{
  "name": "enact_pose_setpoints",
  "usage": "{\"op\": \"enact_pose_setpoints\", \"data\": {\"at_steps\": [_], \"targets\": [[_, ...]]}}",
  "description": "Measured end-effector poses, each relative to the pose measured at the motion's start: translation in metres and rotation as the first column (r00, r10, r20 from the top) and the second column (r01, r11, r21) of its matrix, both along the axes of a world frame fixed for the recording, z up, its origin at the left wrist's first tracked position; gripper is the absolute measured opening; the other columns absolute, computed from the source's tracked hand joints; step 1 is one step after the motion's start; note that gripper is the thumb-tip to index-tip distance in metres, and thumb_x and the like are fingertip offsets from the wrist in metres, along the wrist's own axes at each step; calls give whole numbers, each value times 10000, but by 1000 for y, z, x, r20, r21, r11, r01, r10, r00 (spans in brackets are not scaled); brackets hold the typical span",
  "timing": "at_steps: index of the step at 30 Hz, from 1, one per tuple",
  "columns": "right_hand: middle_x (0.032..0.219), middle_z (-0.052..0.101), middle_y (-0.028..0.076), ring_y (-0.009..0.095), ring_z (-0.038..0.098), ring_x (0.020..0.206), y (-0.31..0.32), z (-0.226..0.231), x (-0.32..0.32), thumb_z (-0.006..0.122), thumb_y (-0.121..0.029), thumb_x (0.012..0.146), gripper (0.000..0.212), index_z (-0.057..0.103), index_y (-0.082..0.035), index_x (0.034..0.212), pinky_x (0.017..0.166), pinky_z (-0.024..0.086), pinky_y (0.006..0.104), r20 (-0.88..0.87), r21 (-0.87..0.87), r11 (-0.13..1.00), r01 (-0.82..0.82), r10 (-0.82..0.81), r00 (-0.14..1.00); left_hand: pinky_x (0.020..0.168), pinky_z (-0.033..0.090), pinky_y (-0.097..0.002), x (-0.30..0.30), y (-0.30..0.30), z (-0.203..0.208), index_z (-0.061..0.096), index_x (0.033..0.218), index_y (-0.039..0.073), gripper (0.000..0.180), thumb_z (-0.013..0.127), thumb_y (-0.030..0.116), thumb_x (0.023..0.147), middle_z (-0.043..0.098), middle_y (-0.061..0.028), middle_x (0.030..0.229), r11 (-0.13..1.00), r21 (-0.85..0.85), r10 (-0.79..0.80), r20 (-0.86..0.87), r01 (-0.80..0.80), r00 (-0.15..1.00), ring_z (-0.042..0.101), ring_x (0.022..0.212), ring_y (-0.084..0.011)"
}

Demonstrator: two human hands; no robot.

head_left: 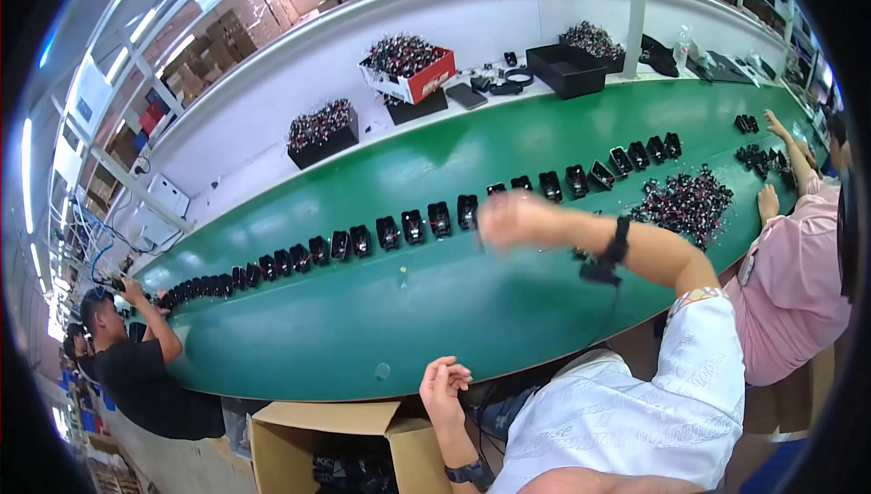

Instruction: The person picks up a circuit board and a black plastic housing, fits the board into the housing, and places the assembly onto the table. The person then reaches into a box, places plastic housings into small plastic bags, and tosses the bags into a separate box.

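My right hand [517,220] is smeared by motion over the row of small black plastic housings [439,219] on the green table. It overlaps the middle of the row, and I cannot make out its fingers or anything in them. At the table's near edge, my left hand [445,387] is raised with loosely curled, partly spread fingers and nothing visible in it. A cardboard box [336,417] with dark packed items inside stands next to it. To the right of my right forearm lies a heap of small wired parts [687,205], black with red and white bits.
Along the back shelf stand black bins [567,71] and a red-and-white box [413,77] of wired parts, plus a phone [466,96]. One co-worker in black [145,367] sits at the far left; another in pink [789,276] works close on my right.
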State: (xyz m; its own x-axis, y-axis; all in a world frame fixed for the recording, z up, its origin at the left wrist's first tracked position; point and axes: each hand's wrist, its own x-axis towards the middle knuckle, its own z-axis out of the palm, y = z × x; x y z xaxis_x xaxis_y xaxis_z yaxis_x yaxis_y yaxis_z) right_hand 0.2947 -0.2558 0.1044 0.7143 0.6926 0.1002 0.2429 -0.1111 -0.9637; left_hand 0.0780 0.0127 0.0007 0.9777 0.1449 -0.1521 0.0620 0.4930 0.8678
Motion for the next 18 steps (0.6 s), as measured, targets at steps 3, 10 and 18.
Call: {"op": "enact_pose_setpoints", "data": {"at_steps": [3, 10, 18], "targets": [[975, 663, 75, 163, 634, 834, -53, -45, 34, 608, -224, 924, 227, 635, -34, 1044, 703, 523, 291, -358, 97, 920, 380, -324, 876, 557, 438, -255, -7, -9, 17, 570, 1069, -18, 237, 491, 191, 989, 641, -122, 770, 995, 32, 99, -6, -99, 995, 589, 644, -166], [935, 712, 75, 139, 662, 821, -20, -2, -51, 607, -229, 919, 262, 657, -21, 1069, 748, 532, 290, -144, -62, 967, -246, 235, 961, 592, 456, -233, -25, -24, 4, 598, 1014, -7, 166, 533, 138, 963, 662, -108, 791, 940, 246, 254, -32, -238, 967, 609, 661, -144], [770, 709, 110, 164, 668, 701, -101, 11, 61, 687, -208, 804, 195, 698, -33, 890, 670, 540, 312, 262, -198, 949, 246, -191, 946, 673, 525, -328, -70, -20, -13, 589, 1052, 7, 235, 606, 200, 917, 640, -121, 830, 774, 419, 531, -20, -475, 847, 626, 745, -213]]}}
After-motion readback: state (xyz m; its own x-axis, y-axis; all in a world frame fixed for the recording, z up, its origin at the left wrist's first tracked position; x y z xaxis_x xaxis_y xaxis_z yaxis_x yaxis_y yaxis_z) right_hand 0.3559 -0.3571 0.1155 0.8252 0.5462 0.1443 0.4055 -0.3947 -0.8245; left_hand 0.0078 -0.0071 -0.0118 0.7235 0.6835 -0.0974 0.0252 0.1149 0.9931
